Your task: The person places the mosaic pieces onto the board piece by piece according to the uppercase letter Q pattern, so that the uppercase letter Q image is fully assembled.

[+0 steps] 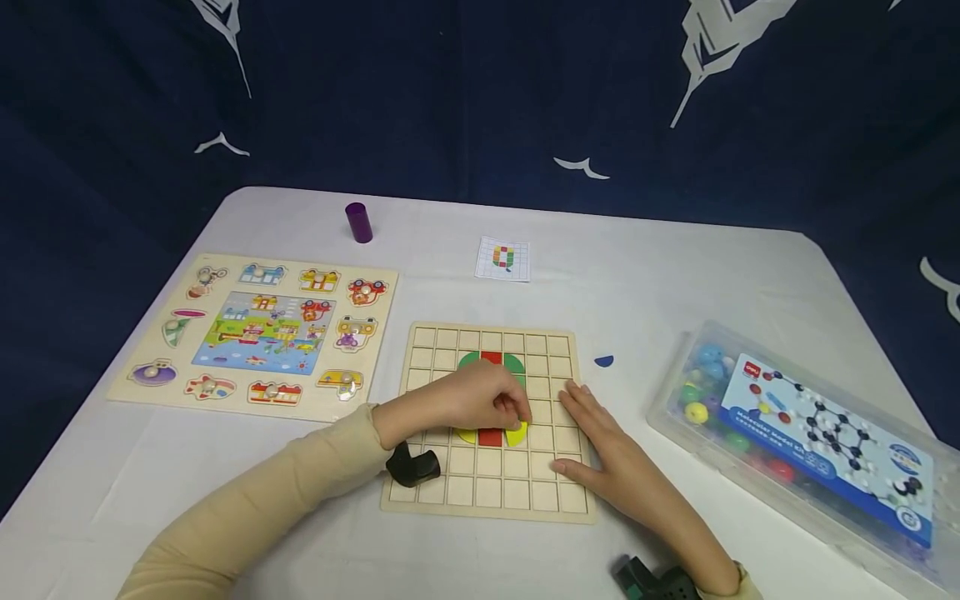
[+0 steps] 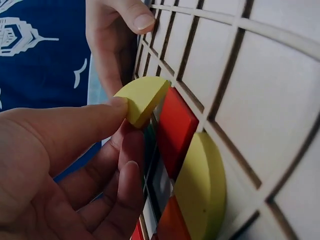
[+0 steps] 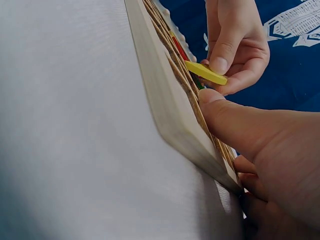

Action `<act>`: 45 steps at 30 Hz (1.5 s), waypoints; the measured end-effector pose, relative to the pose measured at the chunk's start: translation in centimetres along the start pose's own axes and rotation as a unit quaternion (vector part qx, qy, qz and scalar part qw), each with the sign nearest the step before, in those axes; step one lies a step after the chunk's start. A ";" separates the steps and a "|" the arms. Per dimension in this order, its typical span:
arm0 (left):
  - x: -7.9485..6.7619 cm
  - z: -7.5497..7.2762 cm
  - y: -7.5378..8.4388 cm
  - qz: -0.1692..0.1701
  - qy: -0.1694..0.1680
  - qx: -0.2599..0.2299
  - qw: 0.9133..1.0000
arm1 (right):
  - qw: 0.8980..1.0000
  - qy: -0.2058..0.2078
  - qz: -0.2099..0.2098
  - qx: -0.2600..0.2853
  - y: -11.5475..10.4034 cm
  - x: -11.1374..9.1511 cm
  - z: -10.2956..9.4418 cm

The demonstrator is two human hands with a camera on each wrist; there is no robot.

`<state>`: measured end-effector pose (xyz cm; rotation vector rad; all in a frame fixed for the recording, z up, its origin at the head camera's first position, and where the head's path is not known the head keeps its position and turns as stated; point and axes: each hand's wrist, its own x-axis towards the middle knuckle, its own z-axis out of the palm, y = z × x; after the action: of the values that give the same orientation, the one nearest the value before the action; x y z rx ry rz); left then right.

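A wooden grid board lies on the table. Between thumb and fingers, my left hand pinches a yellow rounded piece over the lower part of the pattern. The piece is tilted, its tip beside a red square piece. Past that square, another yellow rounded piece sits in the grid. A green rounded piece shows near the top; my left hand hides much of the pattern's middle. My right hand rests along the board's right edge, fingers extended, thumb on the grid.
A blue rounded piece lies right of the board. Behind it are a small pattern card and a purple cylinder. A picture puzzle board lies left; a clear molecular model kit box stands right.
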<state>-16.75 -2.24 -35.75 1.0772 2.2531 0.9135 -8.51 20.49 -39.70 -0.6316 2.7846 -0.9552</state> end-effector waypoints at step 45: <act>0.7 1.0 0.8 0.022 -0.025 0.077 0.996 | 1.000 0.002 -0.006 0.013 0.1 0.0 -0.1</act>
<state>-16.10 -0.92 -35.97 1.2062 2.2974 0.7312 -8.57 20.65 -39.67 -0.6442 2.7703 -0.9952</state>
